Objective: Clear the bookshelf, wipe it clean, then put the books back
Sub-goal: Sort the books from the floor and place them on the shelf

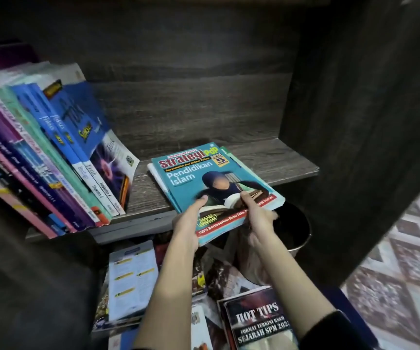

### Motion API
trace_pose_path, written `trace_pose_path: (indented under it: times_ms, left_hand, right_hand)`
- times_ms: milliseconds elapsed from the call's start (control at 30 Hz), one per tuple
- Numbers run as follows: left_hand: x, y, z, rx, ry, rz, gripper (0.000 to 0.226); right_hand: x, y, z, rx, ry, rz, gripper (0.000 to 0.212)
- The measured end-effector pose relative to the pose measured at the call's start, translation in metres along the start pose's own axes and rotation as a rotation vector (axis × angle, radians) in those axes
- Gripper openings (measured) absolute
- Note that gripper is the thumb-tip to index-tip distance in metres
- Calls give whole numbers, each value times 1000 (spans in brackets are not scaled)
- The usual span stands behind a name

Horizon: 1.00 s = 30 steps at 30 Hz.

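A dark wood-grain bookshelf is seen from above. At the left, a row of textbooks in purple, pink, teal and blue stands on the shelf board, leaning to the right. To their right, past a bare strip of board, a thin stack of teal workbooks lies flat with its near edge hanging over the front of the shelf. The top cover reads "Strategi PdP Pendidikan Islam". The left hand grips the stack's near left corner, thumb on the cover and fingers curled out of sight beneath. The right hand grips the near right edge the same way. Below the hands, loose books lie in a heap, among them a "HOT TIPS" booklet. Further right, a dark round container with a metal rim sits under the shelf, beside a patterned floor. The step is probably clearing or restocking, though the view does not settle which. The next move needs both hands to keep the stack level.
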<state>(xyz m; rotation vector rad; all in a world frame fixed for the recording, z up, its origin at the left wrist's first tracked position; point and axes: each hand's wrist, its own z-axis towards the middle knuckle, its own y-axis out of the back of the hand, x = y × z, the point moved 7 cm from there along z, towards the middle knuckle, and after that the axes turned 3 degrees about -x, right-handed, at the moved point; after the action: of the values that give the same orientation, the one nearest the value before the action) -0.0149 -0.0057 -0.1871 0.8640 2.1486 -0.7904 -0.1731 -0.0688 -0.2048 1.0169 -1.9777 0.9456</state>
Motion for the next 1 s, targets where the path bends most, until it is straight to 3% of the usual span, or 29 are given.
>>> trace_pose_path:
  times_ms: [100, 200, 367, 433, 500, 567, 733, 833, 933, 1000]
  left_hand:
    - [1, -1, 1, -5, -3, 7, 51]
    - [-2, -1, 0, 15, -1, 0, 49]
    - [-8, -4, -14, 119, 52, -46, 27]
    - [-15, -7, -20, 132, 23, -65, 27]
    - [-26, -11, -27, 128, -44, -69, 32]
    - [-43, -16, -37, 151, -136, -87, 39]
    - [-69, -17, -43, 207, -214, -149, 75]
    - [-44, -21, -41, 138, -122, -108, 75]
    - [-20, -42, -55, 178, -10, -88, 75]
    - [-24, -49, -56, 162, -61, -172, 71]
  right_hand:
    - [38, 33, -34, -103, 642, -348, 104]
    - [49, 41, -65, 30, 1264, -709, 100]
    - [28, 11, -59, 91, 1707, -1301, 108]
    - [36, -5, -64, 101, 1786, -1327, 106]
    - [50, -17, -73, 122, 1859, -1249, 85]
    - [67, -25, -85, 120, 1904, -1160, 68]
    - [113, -23, -113, -22, 1863, -847, 53]
    - [127, -15, -126, 1, 1496, -542, 48]
    - [123, -3, -120, 72, 1085, -185, 25]
    - [118, 1, -122, 134, 932, 16, 25]
